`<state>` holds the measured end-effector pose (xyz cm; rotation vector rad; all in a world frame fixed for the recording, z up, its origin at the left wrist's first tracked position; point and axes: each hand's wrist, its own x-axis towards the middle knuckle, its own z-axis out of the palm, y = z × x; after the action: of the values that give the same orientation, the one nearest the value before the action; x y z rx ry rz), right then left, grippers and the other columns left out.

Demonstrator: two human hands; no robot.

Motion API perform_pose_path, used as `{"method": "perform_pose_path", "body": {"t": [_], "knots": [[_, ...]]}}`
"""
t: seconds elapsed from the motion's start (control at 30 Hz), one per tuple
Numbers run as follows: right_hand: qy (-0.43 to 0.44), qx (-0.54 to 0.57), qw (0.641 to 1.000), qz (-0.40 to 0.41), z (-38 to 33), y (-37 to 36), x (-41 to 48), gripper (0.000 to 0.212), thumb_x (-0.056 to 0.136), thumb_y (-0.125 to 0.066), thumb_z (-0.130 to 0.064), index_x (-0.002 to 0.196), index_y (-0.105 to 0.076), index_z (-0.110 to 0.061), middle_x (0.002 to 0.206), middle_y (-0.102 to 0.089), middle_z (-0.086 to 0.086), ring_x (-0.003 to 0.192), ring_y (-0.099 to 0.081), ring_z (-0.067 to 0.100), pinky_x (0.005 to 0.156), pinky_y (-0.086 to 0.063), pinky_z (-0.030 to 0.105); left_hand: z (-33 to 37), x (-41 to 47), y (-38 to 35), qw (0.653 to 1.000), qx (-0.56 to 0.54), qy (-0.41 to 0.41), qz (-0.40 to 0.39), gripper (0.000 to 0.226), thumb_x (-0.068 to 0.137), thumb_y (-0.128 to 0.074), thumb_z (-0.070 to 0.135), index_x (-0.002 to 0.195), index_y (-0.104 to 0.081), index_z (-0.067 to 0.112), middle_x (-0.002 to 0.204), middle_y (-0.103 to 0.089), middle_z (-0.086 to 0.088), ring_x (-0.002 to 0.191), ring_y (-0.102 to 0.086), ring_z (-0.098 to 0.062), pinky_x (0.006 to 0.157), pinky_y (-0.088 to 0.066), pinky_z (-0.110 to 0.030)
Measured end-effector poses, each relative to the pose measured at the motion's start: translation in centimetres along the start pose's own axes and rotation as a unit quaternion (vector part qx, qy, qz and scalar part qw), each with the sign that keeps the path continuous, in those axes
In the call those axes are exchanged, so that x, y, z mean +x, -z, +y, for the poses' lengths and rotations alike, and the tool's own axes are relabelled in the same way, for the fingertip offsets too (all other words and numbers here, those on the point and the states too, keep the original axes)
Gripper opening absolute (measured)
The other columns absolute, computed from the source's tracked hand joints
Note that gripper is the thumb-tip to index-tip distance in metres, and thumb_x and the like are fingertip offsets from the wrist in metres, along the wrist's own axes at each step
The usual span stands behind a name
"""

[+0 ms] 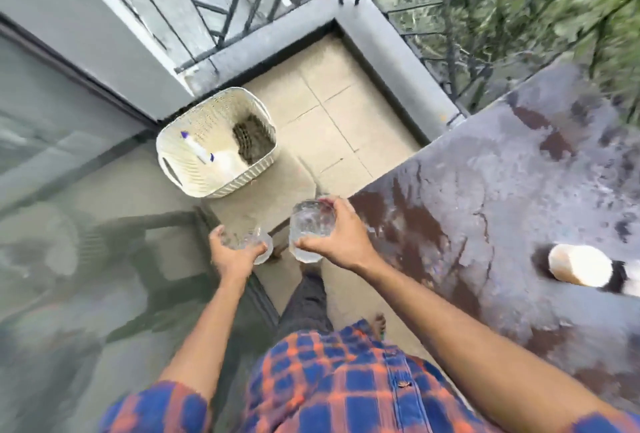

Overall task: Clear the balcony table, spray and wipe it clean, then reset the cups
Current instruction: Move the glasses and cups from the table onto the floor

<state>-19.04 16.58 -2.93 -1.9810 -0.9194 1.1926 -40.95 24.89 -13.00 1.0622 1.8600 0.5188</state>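
Observation:
My left hand [232,252] grips a clear glass cup [254,246] from below, out over the balcony floor. My right hand [341,235] holds a second clear glass cup [309,225] with fingers curled round its side, just left of the table's corner. The dark, wet, blotchy balcony table [502,197] fills the right side. A white roll or cup lying on its side [578,264] rests on the table at the right. On the floor ahead stands a white basket [173,169] with a spray bottle [207,155] and a dark cloth [250,137] inside it.
A glass sliding door [69,155] runs along the left and reflects a chair. A grey ledge [391,48] with black railing [450,17] bounds the balcony; foliage lies beyond. Beige floor tiles [329,110] lie between basket and table.

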Motion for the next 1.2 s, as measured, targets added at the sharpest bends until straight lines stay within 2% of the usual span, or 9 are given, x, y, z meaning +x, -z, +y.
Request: {"method": "perform_pose_path", "body": {"t": [0.13,0.23,0.33,0.47,0.57,0.8,0.97,1.07,1.2], "knots": [[-0.027,-0.049,0.997,-0.054,-0.3,-5.6,5.0,0.094,0.063,-0.091,-0.03,0.145,-0.047,-0.012,0.132,-0.046,0.004,0.124,-0.049,0.015,0.098,-0.032,0.013,-2.3,3.6,0.3,0.999,0.017,0.03,0.001,0.1,0.054,-0.096,-0.002,0.139,-0.047,0.008,0.117,-0.055,-0.007,0.115,-0.061,-0.033,0.103,-0.046,-0.039],[-0.036,-0.065,0.995,-0.06,0.3,-8.5,8.1,0.1,0.05,-0.08,-0.046,0.139,-0.052,-0.009,0.123,-0.041,-0.001,0.114,-0.048,0.011,0.101,-0.037,0.016,-3.2,5.7,0.2,0.999,0.023,0.041,0.002,0.1,0.052,-0.098,0.003,0.137,-0.047,0.014,0.118,-0.057,-0.003,0.116,-0.061,-0.029,0.1,-0.045,-0.031],[-0.035,-0.099,0.992,-0.074,1.2,-10.8,11.1,0.093,0.059,-0.09,-0.025,0.141,-0.048,-0.009,0.125,-0.042,0.0,0.111,-0.043,0.009,0.098,-0.037,0.02,-3.5,7.5,-0.1,0.999,0.034,0.041,-0.002,0.1,0.053,-0.099,0.008,0.138,-0.046,0.019,0.128,-0.06,0.001,0.118,-0.057,-0.015,0.1,-0.038,-0.021],[-0.027,-0.139,0.988,-0.063,2.1,-13.5,14.7,0.091,0.06,-0.089,-0.017,0.14,-0.045,-0.012,0.13,-0.043,0.004,0.114,-0.048,0.014,0.096,-0.042,0.026,-4.1,9.5,-1.1,0.999,0.053,0.008,0.004,0.1,0.058,-0.095,0.011,0.14,-0.04,0.025,0.141,-0.054,0.002,0.127,-0.055,-0.022,0.11,-0.043,-0.037],[-0.006,-0.157,0.986,-0.061,2.6,-15.7,16.8,0.09,0.058,-0.087,-0.013,0.138,-0.044,-0.011,0.129,-0.044,0.005,0.118,-0.048,0.02,0.098,-0.045,0.031,-4.3,10.8,-1.9,0.998,0.062,-0.003,0.02,0.099,0.063,-0.093,0.009,0.144,-0.038,0.021,0.14,-0.047,0.006,0.128,-0.051,-0.025,0.11,-0.042,-0.039],[0.031,-0.167,0.984,-0.051,3.1,-18.9,18.9,0.091,0.063,-0.086,-0.013,0.143,-0.043,-0.008,0.136,-0.048,0.008,0.127,-0.048,0.023,0.105,-0.044,0.033,-4.8,13.1,-2.8,0.997,0.046,0.002,0.061,0.102,0.064,-0.094,0.011,0.146,-0.033,0.012,0.146,-0.044,-0.011,0.136,-0.047,-0.031,0.114,-0.041,-0.048],[0.059,-0.162,0.984,-0.043,2.9,-20.1,19.5,0.096,0.062,-0.092,-0.017,0.144,-0.043,-0.006,0.135,-0.049,0.009,0.129,-0.048,0.024,0.107,-0.044,0.036,-4.6,13.7,-2.5,0.997,0.066,-0.003,0.025,0.103,0.07,-0.092,0.016,0.151,-0.029,0.01,0.153,-0.038,-0.011,0.14,-0.041,-0.027,0.108,-0.034,-0.028],[0.067,-0.174,0.981,-0.045,3.2,-20.2,19.8,0.098,0.061,-0.094,-0.017,0.144,-0.042,-0.006,0.137,-0.05,0.008,0.131,-0.047,0.023,0.109,-0.043,0.039,-4.3,13.8,-2.2,0.998,0.067,-0.003,0.013,0.109,0.071,-0.092,0.018,0.155,-0.023,0.012,0.157,-0.034,-0.011,0.143,-0.037,-0.026,0.106,-0.03,-0.025],[0.04,-0.17,0.984,-0.037,3.5,-20.0,19.6,0.103,0.064,-0.094,-0.014,0.149,-0.036,-0.011,0.145,-0.05,0.006,0.136,-0.046,0.023,0.113,-0.039,0.036,-4.0,13.7,-2.0,0.997,0.072,0.01,0.007,0.109,0.072,-0.087,0.006,0.157,-0.02,0.015,0.16,-0.032,-0.008,0.145,-0.036,-0.025,0.112,-0.029,-0.025]]}}
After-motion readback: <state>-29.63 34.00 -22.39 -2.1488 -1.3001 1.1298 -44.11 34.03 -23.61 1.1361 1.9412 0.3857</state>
